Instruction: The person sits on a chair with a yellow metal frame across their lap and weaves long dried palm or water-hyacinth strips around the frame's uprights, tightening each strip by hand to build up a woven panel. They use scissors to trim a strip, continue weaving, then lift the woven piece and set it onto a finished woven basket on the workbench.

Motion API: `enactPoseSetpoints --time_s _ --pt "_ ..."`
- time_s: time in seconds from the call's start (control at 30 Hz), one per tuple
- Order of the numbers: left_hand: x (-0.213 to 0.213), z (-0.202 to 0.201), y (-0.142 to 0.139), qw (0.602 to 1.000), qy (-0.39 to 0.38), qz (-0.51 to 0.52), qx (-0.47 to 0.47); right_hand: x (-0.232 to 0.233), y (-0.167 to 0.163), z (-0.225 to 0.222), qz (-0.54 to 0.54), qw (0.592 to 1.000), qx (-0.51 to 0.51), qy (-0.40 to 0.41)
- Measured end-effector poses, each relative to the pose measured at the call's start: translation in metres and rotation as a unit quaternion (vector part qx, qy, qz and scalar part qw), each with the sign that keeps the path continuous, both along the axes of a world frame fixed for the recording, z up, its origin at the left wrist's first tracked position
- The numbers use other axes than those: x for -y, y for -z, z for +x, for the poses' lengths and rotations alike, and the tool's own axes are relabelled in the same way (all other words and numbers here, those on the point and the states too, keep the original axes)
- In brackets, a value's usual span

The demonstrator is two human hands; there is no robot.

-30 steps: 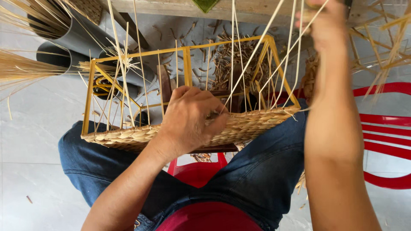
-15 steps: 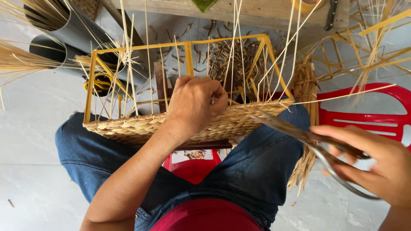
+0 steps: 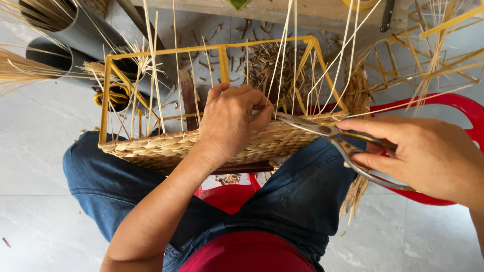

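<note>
A half-woven straw basket (image 3: pixel 156 148) on a yellow metal frame (image 3: pixel 106 95) rests across my knees, with thin pale stakes standing up from its rim. My left hand (image 3: pixel 232 121) grips the woven rim near the middle, fingers curled over it. My right hand (image 3: pixel 428 156) holds a pair of metal scissors (image 3: pixel 327 133) by the handles. The blades point left and reach the rim right beside my left fingers.
Grey pipes (image 3: pixel 75 45) stuffed with straw lie at the upper left. A red plastic chair (image 3: pixel 454 111) with another yellow frame (image 3: pixel 403 60) stands at the right. Cut straw bits litter the tiled floor (image 3: pixel 30 151). A wooden bench edge (image 3: pixel 312 12) runs along the top.
My right hand came down from high at the upper right, holding scissors, and moved left until the blades reached the basket rim. My left hand stayed on the rim.
</note>
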State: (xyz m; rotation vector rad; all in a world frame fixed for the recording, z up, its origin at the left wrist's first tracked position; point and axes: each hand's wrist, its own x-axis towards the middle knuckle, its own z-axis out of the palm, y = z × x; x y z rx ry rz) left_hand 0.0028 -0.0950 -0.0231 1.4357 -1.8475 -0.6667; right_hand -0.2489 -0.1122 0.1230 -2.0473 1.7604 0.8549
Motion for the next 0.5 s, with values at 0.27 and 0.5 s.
enactPoseSetpoints --time_s 0.27,0.5 --pt "-0.006 0.000 0.005 0.997 -0.009 -0.074 0.021 0.003 -0.004 0.017 0.019 0.996 -0.056 -0.065" --pt "-0.011 -0.002 -0.009 0.992 -0.045 -0.106 0.053 -0.014 0.016 -0.019 -0.020 0.996 0.056 -0.063"
